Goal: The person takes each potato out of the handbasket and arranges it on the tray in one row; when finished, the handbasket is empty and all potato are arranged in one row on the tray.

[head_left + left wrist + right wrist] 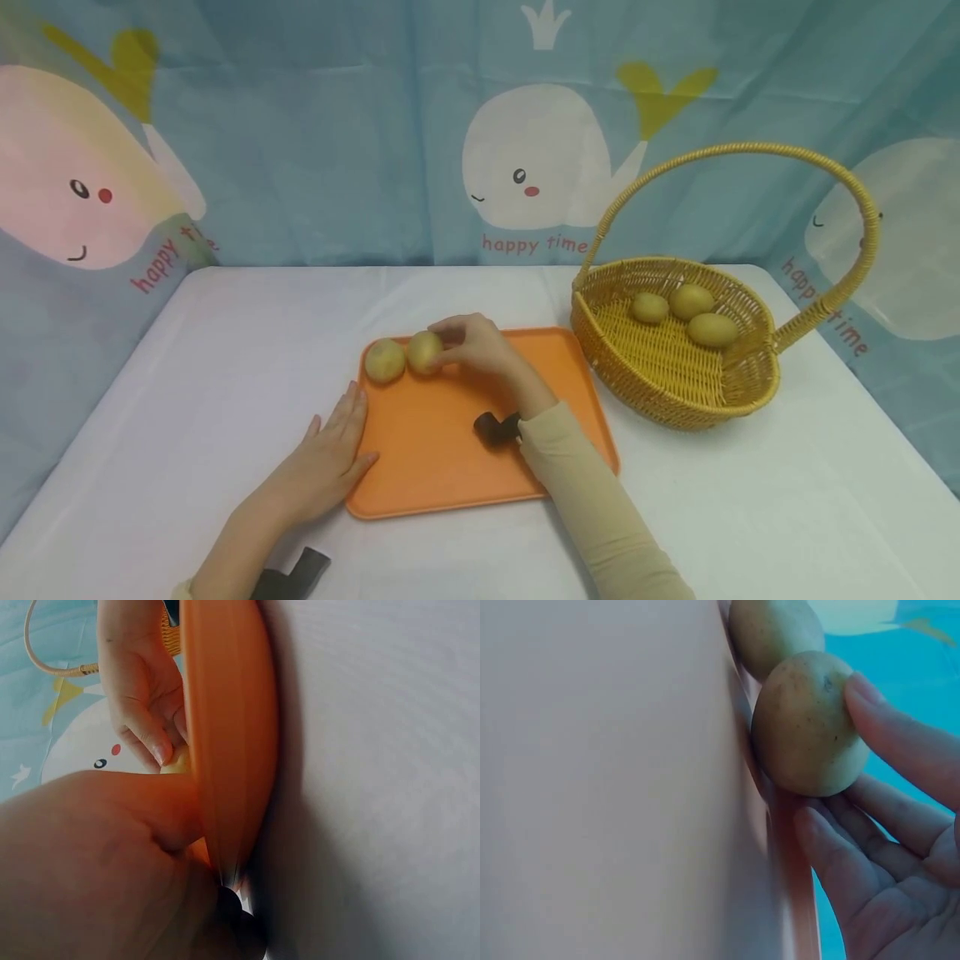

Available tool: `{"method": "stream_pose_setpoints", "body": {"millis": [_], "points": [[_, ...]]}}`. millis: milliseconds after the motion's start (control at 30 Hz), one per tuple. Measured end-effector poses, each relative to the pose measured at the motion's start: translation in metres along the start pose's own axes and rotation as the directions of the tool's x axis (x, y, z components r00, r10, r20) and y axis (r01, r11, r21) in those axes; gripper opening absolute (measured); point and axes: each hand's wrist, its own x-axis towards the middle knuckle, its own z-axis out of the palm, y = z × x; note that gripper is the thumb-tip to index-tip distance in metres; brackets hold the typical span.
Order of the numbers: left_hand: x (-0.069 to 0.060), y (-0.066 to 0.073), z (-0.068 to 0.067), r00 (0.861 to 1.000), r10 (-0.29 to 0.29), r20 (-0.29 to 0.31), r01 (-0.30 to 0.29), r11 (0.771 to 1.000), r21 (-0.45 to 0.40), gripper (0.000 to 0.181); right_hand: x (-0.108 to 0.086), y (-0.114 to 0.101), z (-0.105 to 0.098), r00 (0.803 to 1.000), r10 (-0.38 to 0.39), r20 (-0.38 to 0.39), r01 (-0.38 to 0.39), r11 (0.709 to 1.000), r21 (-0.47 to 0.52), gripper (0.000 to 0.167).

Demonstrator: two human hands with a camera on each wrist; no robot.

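Two potatoes sit side by side in the far left corner of an orange tray (427,450). My right hand (480,346) holds the right-hand potato (424,352) between thumb and fingers; in the right wrist view, this potato (810,727) touches the tray. Beside it is the left potato (385,361), also seen behind it in the right wrist view. My left hand (326,462) rests along the tray's left edge, fingers straight and thumb over the rim. In the left wrist view, the tray's side (229,727) hides most of the potatoes.
A yellow woven basket (637,379) with a tall handle stands right of the tray, holding three potatoes (712,330). A white cloth (247,350) covers the table, and a blue whale-print curtain (360,150) hangs behind. Dark wrist devices (495,427) are on both arms.
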Motion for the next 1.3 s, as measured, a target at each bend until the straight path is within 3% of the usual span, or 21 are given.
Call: {"method": "stream_pose_setpoints", "body": {"millis": [500,667,933,1300], "points": [[0.003,-0.0011,0.0011,1.0,0.014,0.023,-0.014,1.0,0.003,0.072,-0.0043,0.0049,0.0018,0.999,0.003,-0.039,0.0,0.998,0.07,0.045],[0.002,-0.0009,0.0009,1.0,0.007,0.021,-0.007,1.0,-0.01,0.073,-0.0027,0.0035,0.0002,1.0,-0.002,-0.017,0.003,0.998,0.064,0.047],[0.0003,0.0007,-0.001,1.0,0.0,0.022,0.001,1.0,-0.012,0.072,-0.001,0.0041,-0.003,1.0,0.011,0.004,-0.011,0.986,0.164,0.047],[-0.0014,0.0014,-0.0012,1.0,-0.008,0.018,0.009,1.0,-0.008,0.072,-0.0011,0.0037,-0.0033,0.998,-0.002,0.068,-0.009,0.989,0.15,0.042]]}}
